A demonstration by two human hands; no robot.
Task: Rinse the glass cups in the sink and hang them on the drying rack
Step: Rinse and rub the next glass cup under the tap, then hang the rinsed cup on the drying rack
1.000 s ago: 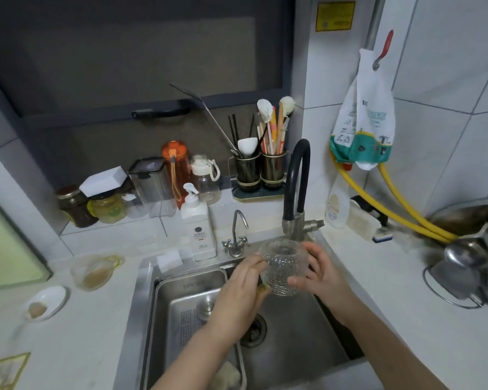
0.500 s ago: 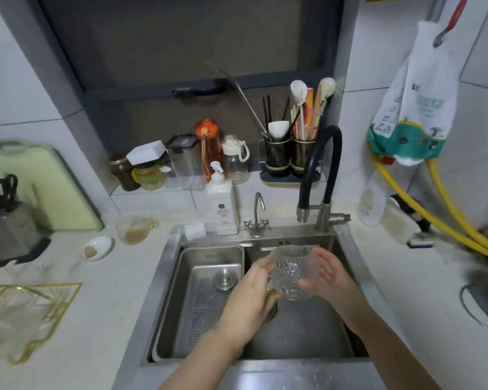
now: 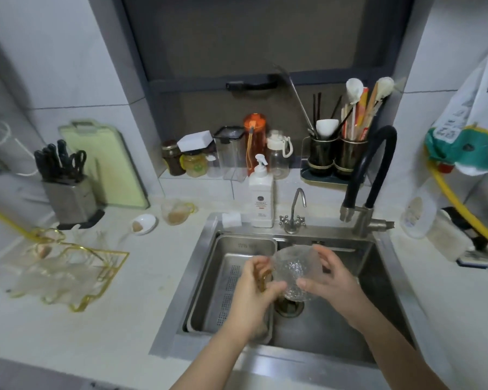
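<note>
Cup held over the sink — rinse looks done, rack comes next.

The left hand (image 3: 254,288) grips the gold handle, fingers curled round it; the right hand (image 3: 328,280) cups the far side of the cup (image 3: 295,270), fingers loosely bent against the glass. The cup hangs above the drain, inside the sink (image 3: 383,266). No water visibly runs from the tap (image 3: 369,170). Best to tip it mouth-down and shake off drips before carrying it left to the rack (image 3: 96,266) — wet glass likely slips, so keep the handle grip firm.

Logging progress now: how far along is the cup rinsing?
Done: some glass cups seem to sit on the rack, blurred, count unclear. In hand: left hand and right hand grip one cup over the sink. Left: hanging it.
</note>
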